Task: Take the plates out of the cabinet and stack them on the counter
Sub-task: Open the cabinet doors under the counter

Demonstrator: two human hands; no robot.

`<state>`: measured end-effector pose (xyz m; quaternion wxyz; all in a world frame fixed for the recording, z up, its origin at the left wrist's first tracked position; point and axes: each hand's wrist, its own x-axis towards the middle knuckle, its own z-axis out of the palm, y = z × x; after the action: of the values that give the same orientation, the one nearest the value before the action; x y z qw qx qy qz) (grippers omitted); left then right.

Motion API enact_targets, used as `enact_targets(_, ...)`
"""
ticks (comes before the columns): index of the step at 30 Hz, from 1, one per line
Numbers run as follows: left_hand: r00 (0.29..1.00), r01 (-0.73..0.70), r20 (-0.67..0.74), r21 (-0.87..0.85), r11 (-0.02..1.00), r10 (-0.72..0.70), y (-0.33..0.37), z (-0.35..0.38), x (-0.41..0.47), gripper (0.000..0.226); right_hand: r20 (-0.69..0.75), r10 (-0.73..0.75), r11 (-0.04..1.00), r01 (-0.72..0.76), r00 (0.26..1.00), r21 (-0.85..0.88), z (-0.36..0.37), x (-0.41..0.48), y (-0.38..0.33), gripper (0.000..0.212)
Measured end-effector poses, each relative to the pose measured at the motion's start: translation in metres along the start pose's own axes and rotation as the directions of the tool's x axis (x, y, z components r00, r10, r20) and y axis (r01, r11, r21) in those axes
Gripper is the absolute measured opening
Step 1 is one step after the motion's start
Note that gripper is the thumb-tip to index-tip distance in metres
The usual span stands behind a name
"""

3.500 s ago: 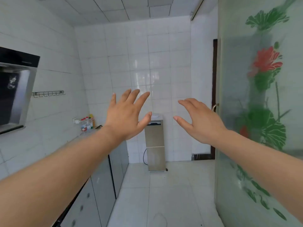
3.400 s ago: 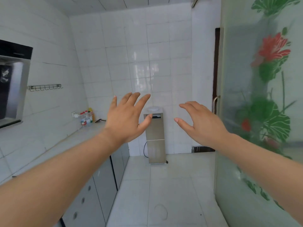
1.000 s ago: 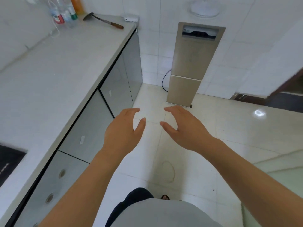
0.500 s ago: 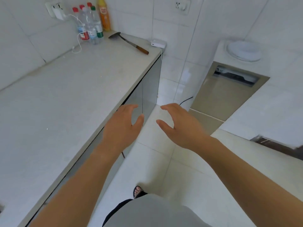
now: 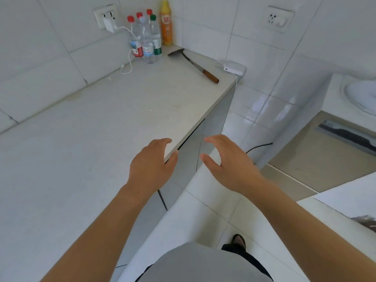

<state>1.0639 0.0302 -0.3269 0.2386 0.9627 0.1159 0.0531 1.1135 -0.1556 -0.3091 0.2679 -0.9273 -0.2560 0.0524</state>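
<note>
On the counter's (image 5: 91, 139) far corner, a cluster of water bottles (image 5: 145, 37) stands against the tiled wall beside a tall orange bottle (image 5: 166, 23), with a white charger (image 5: 108, 24) plugged into the socket to their left and its cable looping down onto the worktop. Just right of the bottles lies a metal spatula (image 5: 193, 64), its wooden handle pointing toward the counter's right end, where a small white box (image 5: 234, 67) sits at the far right corner. The left hand (image 5: 151, 167) hovers over the counter's front edge, fingers loosely curved and holding nothing. Below that edge are the grey cabinet (image 5: 189, 159) fronts, which look closed, so the plates are hidden from view. The right hand (image 5: 230, 165) is raised in front of the cabinet, over the tiled floor (image 5: 213, 216), equally relaxed and empty. At the far right stands a beige appliance (image 5: 325, 155) against the wall.
</note>
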Motion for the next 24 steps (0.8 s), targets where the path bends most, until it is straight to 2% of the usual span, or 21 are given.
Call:
enact_targets(4,0.989,0.143,-0.044,0.038,0.989,-0.142,-0.017,0.003,0.006,0.044,0.1,-0.112,0.992,0.105,0.989,0.077,0.015,0.041,0.003,0.044)
enact_targets(7,0.957,0.286,-0.081,0.076,0.955,-0.28,-0.023,0.009,0.006,0.044,0.185,-0.247,0.967,0.231,0.951,0.104,0.024,0.069,0.007,0.043)
enact_targets(14,0.81,0.586,-0.117,0.127,0.8,-0.575,-0.014,0.029,-0.013,0.044,0.419,-0.501,0.862,0.477,0.757,0.169,0.042,0.117,0.02,0.044)
enact_targets(19,0.686,0.727,-0.16,0.136,0.673,-0.709,-0.007,0.048,-0.021,0.044,0.509,-0.547,0.835,0.479,0.664,0.272,0.066,0.134,0.038,0.044)
enact_targets(24,0.658,0.752,-0.188,0.129,0.646,-0.729,0.003,0.052,-0.023,0.045,0.551,-0.547,0.834,0.473,0.631,0.285,0.071,0.133,0.051,0.045)
